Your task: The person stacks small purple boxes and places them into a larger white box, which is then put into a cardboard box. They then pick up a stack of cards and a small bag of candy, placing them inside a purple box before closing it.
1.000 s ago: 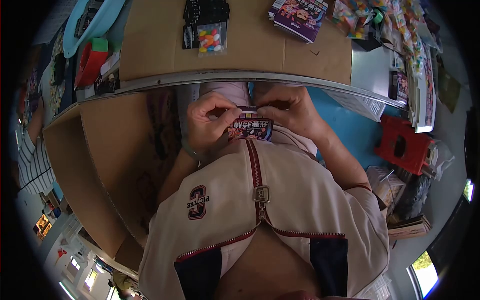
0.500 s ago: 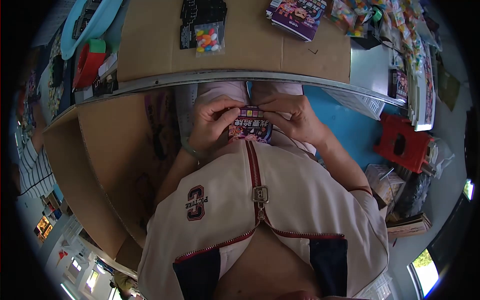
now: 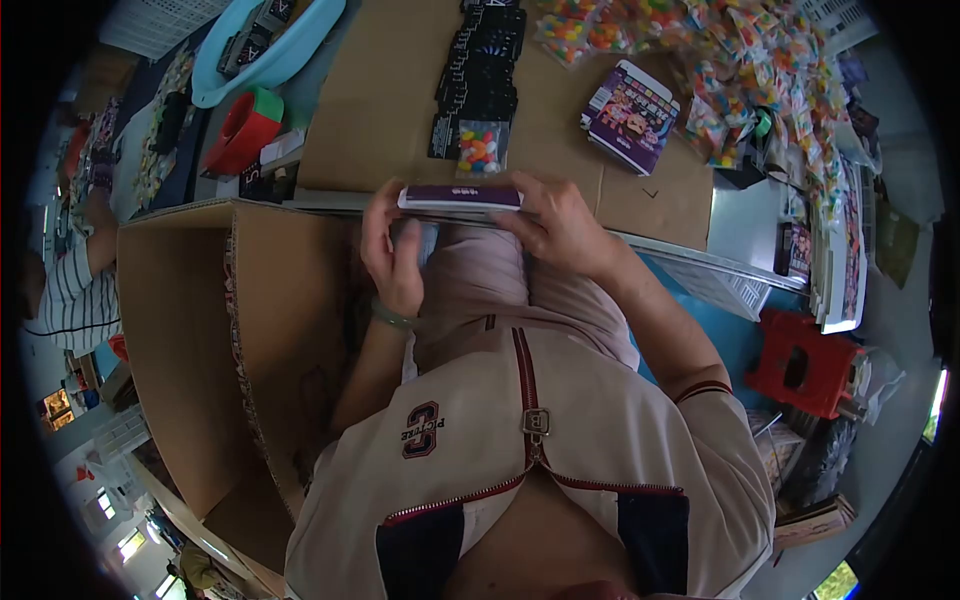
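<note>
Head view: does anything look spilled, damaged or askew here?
Nothing looks spilled or damaged. Mildly askew: the black cards form an uneven, overlapping row, with a candy packet lying on its near end. The purple box between the left hand and right hand shows no obvious dents.

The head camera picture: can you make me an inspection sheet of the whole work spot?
Surface: brown cardboard covers part of the table.
Job's things: purple box, held near the table edge; purple packs on the cardboard; overlapping black cards, with a bag of colourful sweets at their near end.
Clutter: heaped sweet bags on the right; blue tub and red-green roll on the left.
Hands: right hand holds the box's right end; left hand is at its left end, thumb apart, grip unclear.
Cables: thin dark line across another person's striped shirt, far left; can't tell if it's a cable.
Surroundings: open carton on the left, red stool on the right.
</note>
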A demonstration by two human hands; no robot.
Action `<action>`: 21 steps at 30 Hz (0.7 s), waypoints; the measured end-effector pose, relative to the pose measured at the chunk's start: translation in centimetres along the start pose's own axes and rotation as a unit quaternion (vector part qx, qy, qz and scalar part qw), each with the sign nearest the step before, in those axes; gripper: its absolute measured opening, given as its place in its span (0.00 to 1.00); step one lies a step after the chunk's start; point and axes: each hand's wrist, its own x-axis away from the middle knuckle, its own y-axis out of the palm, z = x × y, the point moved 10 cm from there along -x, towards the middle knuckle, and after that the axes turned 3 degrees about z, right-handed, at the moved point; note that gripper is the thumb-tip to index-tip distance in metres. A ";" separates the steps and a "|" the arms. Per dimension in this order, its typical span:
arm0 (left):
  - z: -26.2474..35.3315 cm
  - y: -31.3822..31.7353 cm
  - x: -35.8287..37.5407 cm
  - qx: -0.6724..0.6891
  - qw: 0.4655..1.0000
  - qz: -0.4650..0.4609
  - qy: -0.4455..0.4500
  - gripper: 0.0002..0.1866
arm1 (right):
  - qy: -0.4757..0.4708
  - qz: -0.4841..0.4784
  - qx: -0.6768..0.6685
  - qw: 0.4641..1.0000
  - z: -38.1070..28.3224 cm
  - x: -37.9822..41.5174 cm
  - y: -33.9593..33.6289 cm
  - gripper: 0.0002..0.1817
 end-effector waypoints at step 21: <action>-0.9 0.2 -0.7 -0.174 0.967 0.108 0.152 0.62 | -0.014 0.043 0.342 0.939 2.1 -2.6 3.1 0.25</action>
